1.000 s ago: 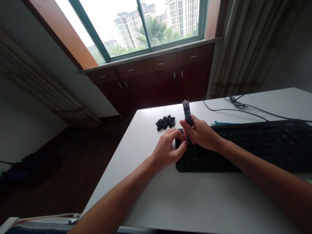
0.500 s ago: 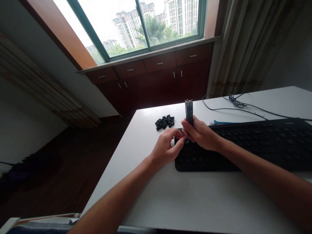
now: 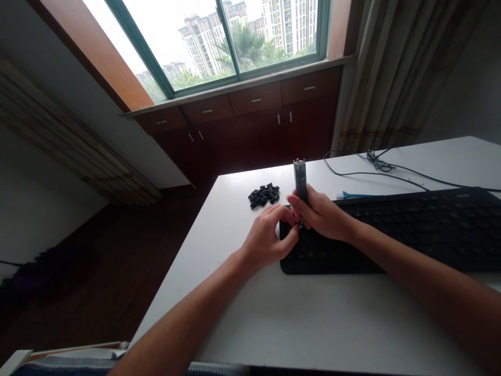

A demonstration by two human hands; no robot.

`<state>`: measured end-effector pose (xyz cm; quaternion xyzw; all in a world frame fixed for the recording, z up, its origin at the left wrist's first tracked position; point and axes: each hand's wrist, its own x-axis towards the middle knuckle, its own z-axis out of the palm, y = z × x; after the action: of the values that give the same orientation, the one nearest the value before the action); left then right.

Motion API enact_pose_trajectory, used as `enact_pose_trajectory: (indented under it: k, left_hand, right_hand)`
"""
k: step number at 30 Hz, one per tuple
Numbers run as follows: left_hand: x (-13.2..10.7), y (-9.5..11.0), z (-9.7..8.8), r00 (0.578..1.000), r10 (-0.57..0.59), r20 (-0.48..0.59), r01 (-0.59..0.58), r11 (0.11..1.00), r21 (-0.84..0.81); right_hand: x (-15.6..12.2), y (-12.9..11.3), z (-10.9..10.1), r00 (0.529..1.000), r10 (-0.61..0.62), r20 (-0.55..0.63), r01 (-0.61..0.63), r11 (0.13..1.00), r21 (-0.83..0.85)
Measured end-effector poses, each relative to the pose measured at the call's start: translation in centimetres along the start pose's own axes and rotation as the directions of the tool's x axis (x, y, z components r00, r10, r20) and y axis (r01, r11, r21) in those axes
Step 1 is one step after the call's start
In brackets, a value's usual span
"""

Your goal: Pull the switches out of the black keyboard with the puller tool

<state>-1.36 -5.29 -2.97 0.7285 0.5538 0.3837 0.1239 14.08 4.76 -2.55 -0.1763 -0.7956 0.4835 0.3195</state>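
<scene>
A black keyboard [image 3: 410,230] lies across the white table [image 3: 313,324]. My right hand [image 3: 323,214] is closed round a dark upright keycap puller [image 3: 300,180], whose lower end meets the keyboard's left end. My left hand [image 3: 270,237] pinches at the same spot, fingertips against the puller's tip; what they pinch is too small to make out. A small heap of loose black keycaps [image 3: 265,195] sits on the table just beyond my hands.
A blue brush [image 3: 358,196] lies behind the keyboard. A black cable [image 3: 376,169] snakes over the table's far side. The table's left edge drops to a dark wooden floor. Wooden cabinets, a window and a curtain stand beyond.
The puller has tilted slightly back and forth in my right hand. My left fingers stay pinched at its tip. Both hands keep their place.
</scene>
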Motion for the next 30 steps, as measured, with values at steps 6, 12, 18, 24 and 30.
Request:
enact_pose_trajectory:
  k: [6,12,18,24,30]
  left_hand:
    - [0.0,0.0,0.0,1.000,0.005,0.004,-0.005,1.000,-0.011]
    - [-0.1,-0.1,0.2,1.000,-0.004,-0.004,0.004,1.000,0.014]
    - [-0.2,-0.3,0.1,1.000,-0.017,-0.012,0.017,1.000,-0.006]
    - [-0.5,-0.6,0.0,0.995,-0.090,-0.035,0.082,0.982,-0.169]
    - [-0.5,-1.0,0.1,0.997,-0.080,0.008,0.080,0.984,-0.162]
  right_hand:
    - [-0.3,-0.2,0.1,0.999,-0.035,-0.033,0.033,0.997,-0.062]
    - [-0.3,-0.3,0.3,0.998,0.015,-0.067,-0.019,0.998,-0.066]
    - [-0.3,-0.3,0.4,0.996,-0.027,-0.087,0.019,0.995,-0.100]
    - [-0.6,-0.4,0.5,0.996,-0.021,-0.088,0.013,0.996,-0.091]
    - [-0.3,-0.2,0.4,0.995,0.008,-0.098,-0.016,0.997,-0.075]
